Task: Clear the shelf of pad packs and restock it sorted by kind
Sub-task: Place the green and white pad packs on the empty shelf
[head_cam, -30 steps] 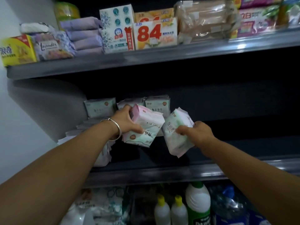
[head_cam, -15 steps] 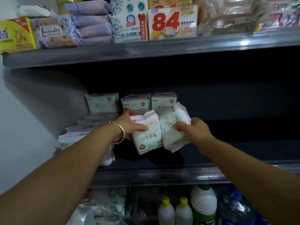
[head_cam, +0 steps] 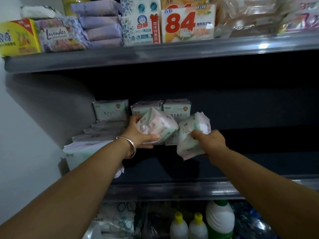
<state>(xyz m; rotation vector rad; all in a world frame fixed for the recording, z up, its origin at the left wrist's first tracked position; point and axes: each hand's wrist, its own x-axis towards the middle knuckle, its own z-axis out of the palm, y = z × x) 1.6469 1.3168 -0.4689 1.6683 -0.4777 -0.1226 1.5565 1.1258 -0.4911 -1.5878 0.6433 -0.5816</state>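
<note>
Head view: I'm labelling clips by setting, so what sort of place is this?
Probably a small shop aisle: tiered metal shelves stocked with boxed soaps, pad packs in multiples, and cleaner bottles below.

You are looking into a dim scene: the middle shelf's recess [head_cam: 241, 104] is sinking into near black, with detail fading toward the right of the frame. Light is falling from above and in front, glaring as a white patch on the upper shelf edge [head_cam: 262, 46] at upper right and again on the lower shelf lip [head_cam: 293, 182]. The wall [head_cam: 25, 135] at left is reading pale, and a soft grey shadow is lying across it. Both held packs at centre are smearing with motion blur. Wide-angle distortion is bowing the shelf edges, and the bottles [head_cam: 198, 226] at the bottom edge are looking soft.
</note>
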